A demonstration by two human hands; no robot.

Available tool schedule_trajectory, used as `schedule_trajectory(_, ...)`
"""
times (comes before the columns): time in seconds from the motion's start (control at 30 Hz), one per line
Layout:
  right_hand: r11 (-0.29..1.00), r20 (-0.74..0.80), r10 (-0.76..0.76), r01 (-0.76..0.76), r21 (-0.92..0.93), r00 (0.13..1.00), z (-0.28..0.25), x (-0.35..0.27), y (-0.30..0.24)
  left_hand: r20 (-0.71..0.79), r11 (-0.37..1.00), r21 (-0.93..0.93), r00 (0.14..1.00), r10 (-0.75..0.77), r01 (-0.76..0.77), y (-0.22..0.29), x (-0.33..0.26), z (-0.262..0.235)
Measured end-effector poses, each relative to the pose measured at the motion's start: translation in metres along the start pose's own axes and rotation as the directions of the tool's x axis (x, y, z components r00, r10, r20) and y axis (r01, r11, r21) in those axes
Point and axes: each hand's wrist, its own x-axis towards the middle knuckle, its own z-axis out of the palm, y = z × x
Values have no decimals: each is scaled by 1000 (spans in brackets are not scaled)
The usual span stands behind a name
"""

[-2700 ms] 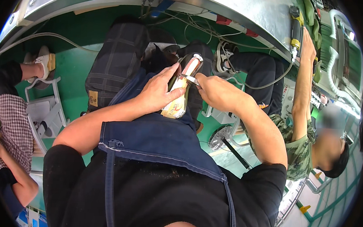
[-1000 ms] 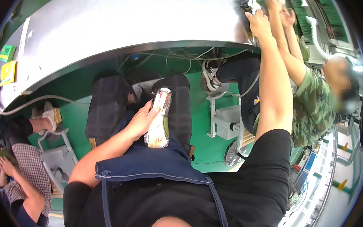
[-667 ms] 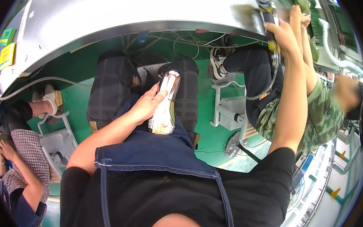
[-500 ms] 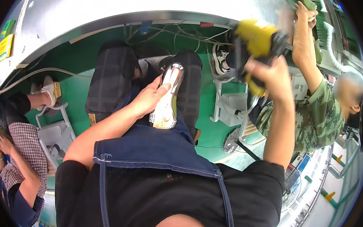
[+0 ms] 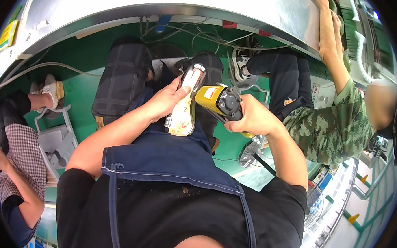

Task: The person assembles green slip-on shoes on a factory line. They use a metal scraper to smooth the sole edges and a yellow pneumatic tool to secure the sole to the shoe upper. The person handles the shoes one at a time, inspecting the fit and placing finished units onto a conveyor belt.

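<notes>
In my lap lies a long shoe last (image 5: 181, 119) with its pale bottom facing up and its shiny, reddish-banded end away from me. My left hand (image 5: 167, 100) is closed round its left side, thumb on top. In my right hand (image 5: 257, 117) I grip a yellow and black air stapler (image 5: 209, 96) by its handle. The stapler's yellow body lies against or just over the last's right edge; its nose is hidden, so I cannot tell whether they touch.
A metal-edged white workbench (image 5: 168, 9) spans the far side, with cables (image 5: 198, 34) beneath it. One person in camouflage (image 5: 328, 126) sits at right, arms on the bench; another person in checks (image 5: 24, 155) sits at left. A fan (image 5: 314, 204) stands at lower right.
My right hand has brought the stapler down and left from near the bench edge to the last. My left hand keeps its hold on the last, almost in place.
</notes>
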Motion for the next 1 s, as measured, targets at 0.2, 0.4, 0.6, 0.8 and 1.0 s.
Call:
schedule_trajectory(0.2, 999, -49, -41, 40, -24, 998, -3, 0, -15, 57, 1000, 30, 998, -2, 0, 7, -7, -1)
schedule_trajectory(0.4, 995, 28, -18, 21, -101, 999, -7, 8, -38, 101, 996, -8, 991, -88, 89, 20, -20, 1)
schedule_trajectory(0.6, 976, 2, -27, 27, -218, 1000, -6, 14, -31, 122, 998, 39, 991, -56, 52, 17, -20, -2)
schedule_trajectory(0.8, 952, -463, -299, 228, -204, 834, -48, -17, -77, 129, 994, 87, 989, -74, 63, 16, -16, -9)
schedule_trajectory(1.0, 626, -564, -655, -57, -778, 502, -124, 6, -107, 115, 990, 0, 984, -139, 140, 27, -10, 0)
